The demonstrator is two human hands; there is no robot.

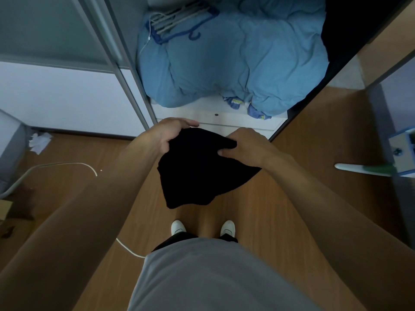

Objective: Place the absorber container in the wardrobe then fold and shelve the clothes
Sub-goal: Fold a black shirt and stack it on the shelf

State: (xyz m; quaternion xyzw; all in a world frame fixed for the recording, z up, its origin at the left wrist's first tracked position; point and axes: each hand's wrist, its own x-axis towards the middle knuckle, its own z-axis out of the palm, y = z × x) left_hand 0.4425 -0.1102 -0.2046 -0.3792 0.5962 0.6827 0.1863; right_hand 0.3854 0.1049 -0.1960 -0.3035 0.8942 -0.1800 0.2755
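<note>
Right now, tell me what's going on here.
A person stands facing the open wardrobe and holds a black garment up over the floor. The left hand grips one top corner and the right hand grips the other, so the rest hangs loose below. It is not yet folded flat or shelved. Inside the wardrobe lies a blue duvet with hangers on top.

Black garment [193, 171], bunched, hanging before open wardrobe [215, 118].
</note>
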